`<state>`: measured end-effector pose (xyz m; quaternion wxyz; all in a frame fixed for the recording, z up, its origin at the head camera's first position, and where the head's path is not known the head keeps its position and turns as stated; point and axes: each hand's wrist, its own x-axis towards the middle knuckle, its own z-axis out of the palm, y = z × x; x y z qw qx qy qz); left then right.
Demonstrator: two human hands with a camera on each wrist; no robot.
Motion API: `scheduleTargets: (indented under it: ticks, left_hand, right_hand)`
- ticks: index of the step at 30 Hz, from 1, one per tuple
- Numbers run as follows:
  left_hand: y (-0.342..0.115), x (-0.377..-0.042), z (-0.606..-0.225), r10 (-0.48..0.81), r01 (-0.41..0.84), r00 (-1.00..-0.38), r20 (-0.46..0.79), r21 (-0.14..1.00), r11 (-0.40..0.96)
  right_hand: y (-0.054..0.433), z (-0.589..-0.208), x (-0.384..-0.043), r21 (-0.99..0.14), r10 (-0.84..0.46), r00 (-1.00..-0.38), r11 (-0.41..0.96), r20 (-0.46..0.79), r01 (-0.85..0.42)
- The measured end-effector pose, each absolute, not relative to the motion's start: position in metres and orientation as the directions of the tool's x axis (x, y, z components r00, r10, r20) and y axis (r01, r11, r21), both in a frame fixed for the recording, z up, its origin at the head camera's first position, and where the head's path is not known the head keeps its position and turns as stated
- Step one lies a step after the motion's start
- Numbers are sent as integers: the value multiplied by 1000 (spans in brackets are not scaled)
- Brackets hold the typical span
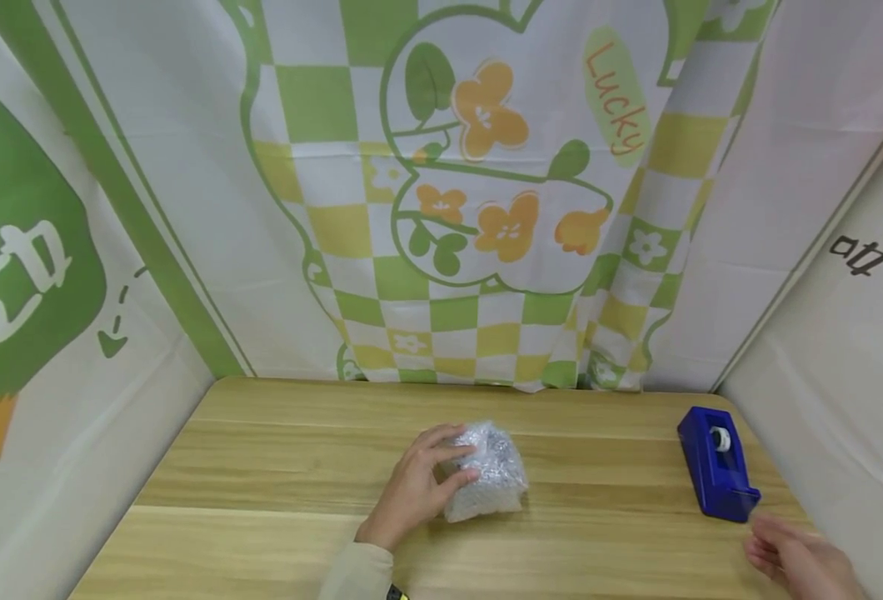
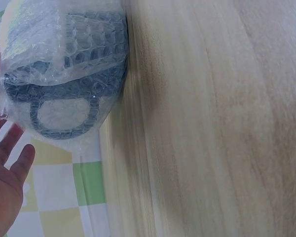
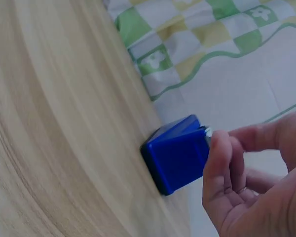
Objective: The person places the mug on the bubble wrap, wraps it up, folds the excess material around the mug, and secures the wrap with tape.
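Observation:
A bubble-wrapped package (image 1: 490, 479) sits on the wooden table, its clear wrap showing a dark item with a rounded loop shape inside in the left wrist view. My left hand (image 1: 415, 483) holds its left side, thumb on the near side and fingers over the top. On the right stands a blue tape dispenser (image 1: 715, 467) with a small roll of tape (image 1: 721, 439) in it. Just off its cutting end, my right hand (image 1: 805, 554) pinches the end of the clear tape between thumb and fingertips; the strip itself is barely visible.
The wooden table (image 1: 276, 467) runs back to a checked, flowered curtain (image 1: 479, 325). Pale printed cloth walls (image 1: 846, 358) close in the right and left sides. The dispenser stands close to the table's right edge.

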<state>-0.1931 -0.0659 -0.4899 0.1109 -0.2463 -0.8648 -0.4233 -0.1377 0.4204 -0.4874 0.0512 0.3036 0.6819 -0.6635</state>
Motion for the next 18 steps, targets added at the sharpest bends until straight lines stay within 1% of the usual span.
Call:
scheduleTargets:
  ticks: [5, 7, 10, 14, 18]
  left_hand:
    - [-66, -193, -491, 330, 522, -853, 405, 681, 514]
    - [-66, -193, -491, 330, 522, -853, 405, 681, 514]
    - [-66, -193, -492, 328, 521, -853, 405, 683, 511]
    - [-66, -193, -492, 325, 518, -855, 404, 688, 508]
    - [-66, -193, -492, 323, 517, -856, 404, 688, 509]
  right_hand:
    - [412, -494, -145, -832, 531, -738, 105, -415, 544]
    - [410, -494, -147, -816, 566, -728, 156, -388, 556]
    - [409, -493, -149, -834, 592, -711, 112, -381, 540]
    - [411, -492, -153, -873, 605, -694, -1, -390, 489]
    - [412, -497, -154, -858, 593, -698, 24, -401, 514]
